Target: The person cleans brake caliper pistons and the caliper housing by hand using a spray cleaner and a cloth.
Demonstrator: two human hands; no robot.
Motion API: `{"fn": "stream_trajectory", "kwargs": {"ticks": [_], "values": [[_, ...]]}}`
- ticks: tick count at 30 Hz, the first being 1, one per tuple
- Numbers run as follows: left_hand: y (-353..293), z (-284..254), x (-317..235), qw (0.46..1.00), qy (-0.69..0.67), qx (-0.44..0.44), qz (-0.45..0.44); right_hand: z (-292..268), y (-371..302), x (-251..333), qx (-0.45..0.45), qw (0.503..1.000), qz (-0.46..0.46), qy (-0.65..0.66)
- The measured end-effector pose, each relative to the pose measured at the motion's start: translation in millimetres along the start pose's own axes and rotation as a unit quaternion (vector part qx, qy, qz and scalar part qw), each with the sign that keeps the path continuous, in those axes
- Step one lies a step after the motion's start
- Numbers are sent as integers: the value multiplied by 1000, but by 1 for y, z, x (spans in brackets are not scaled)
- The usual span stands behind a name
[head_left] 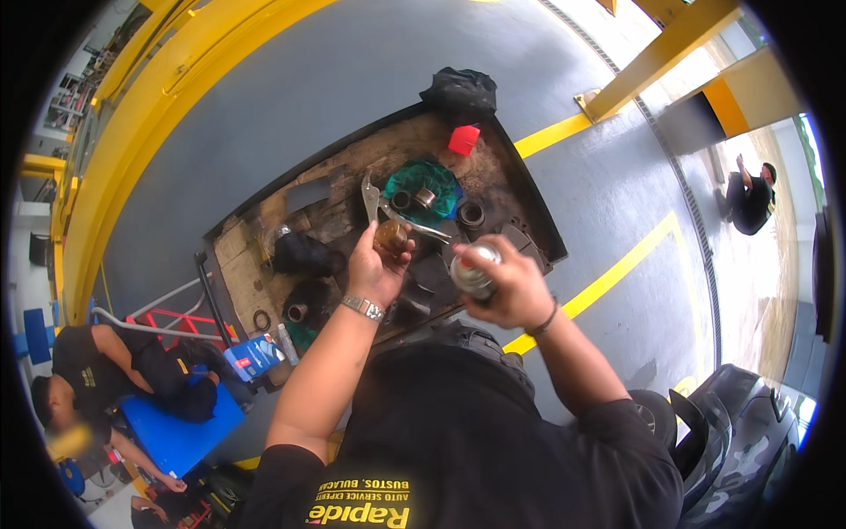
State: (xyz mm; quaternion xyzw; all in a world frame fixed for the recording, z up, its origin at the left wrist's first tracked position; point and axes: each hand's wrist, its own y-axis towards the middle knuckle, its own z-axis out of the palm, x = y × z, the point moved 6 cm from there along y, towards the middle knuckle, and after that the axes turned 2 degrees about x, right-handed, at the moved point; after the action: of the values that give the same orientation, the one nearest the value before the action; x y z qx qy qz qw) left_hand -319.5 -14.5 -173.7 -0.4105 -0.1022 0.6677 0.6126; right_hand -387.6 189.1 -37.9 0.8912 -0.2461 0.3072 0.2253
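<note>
My left hand (377, 275), palm up, has its fingers curled round a brownish, rounded metal part (390, 236). Just beyond it are large silver pliers (371, 196) with the handles spread; whether my fingers touch them I cannot tell. To the right, my right hand (522, 291) grips a spray can (476, 275), its index finger at the red nozzle, which is tilted toward the brown part. Past both hands, on a crumpled green plastic sheet (434, 183), sit a shiny metal cylinder (425, 197) and a dark ring (401, 200). A second dark ring (471, 213) lies nearby.
The low tray (546, 225) is lined with stained cardboard. A red piece (463, 139) and black bag (460, 92) lie at its far end, a blue box (254, 355) at its near left. People work at the lower left; another person (751, 198) is at far right. A yellow post (656, 62) stands upper right.
</note>
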Motion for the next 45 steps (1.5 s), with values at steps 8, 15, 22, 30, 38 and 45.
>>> {"fn": "stream_trajectory", "kwargs": {"ticks": [8,15,22,30,38,45], "values": [[20,0,29,998,33,-3,-57,46,-28,11,-12,998,56,-4],[20,3,41,995,78,20,-61,51,-30,13,11,998,58,-13],[16,2,41,997,41,51,-31,45,-33,6,-14,997,72,-28],[11,6,26,962,228,85,121,35,-32,5,-28,996,81,-6],[-9,26,2,728,569,128,360,33,-32,4,-22,997,68,5],[-14,23,3,758,554,133,319,28,-30,8,-26,997,69,7]]}}
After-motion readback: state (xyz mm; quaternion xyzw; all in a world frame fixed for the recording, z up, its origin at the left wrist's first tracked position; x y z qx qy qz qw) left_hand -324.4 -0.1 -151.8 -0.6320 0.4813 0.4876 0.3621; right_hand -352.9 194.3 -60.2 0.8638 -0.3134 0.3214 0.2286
